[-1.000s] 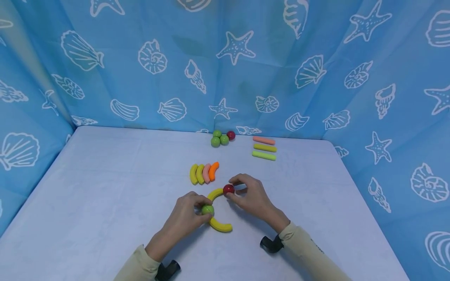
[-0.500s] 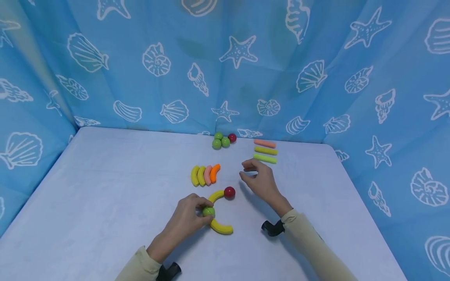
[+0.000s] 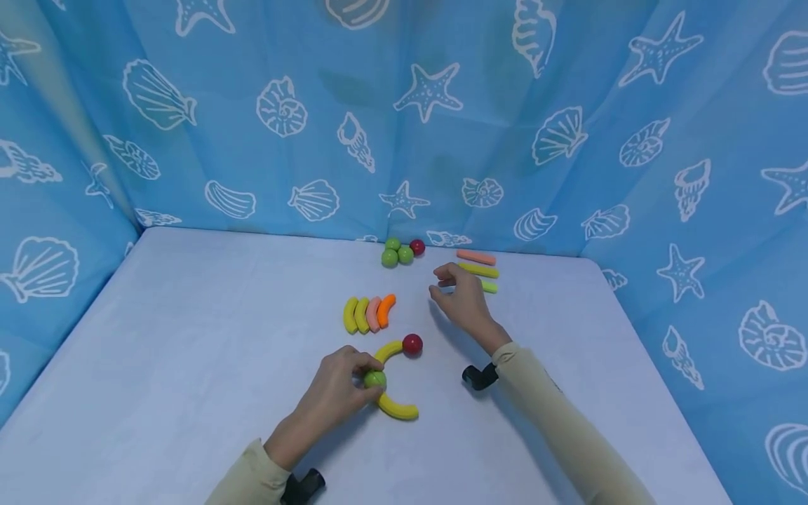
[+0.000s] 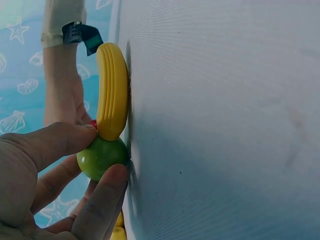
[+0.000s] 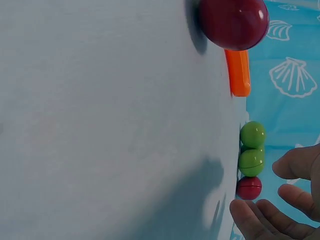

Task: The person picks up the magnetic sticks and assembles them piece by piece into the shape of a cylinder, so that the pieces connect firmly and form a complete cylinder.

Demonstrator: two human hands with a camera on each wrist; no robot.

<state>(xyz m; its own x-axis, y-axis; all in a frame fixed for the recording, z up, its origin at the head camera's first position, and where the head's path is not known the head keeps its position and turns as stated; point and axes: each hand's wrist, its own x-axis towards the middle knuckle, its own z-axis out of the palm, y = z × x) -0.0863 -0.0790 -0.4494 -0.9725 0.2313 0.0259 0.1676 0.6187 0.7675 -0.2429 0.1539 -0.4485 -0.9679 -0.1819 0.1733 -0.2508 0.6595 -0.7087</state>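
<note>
Here the left hand [image 3: 337,384] pinches a glossy ball [image 4: 100,156].

This looks like a small staged recording booth; whether it stands in a home or a lab cannot be told. A blue curtain [image 3: 353,77] printed with white seashells and starfish encloses the white-topped desk [image 3: 189,351] from nine o'clock through twelve to three. Black wrist devices [image 3: 480,377] show at five and seven o'clock, suggesting filmed work.
</note>
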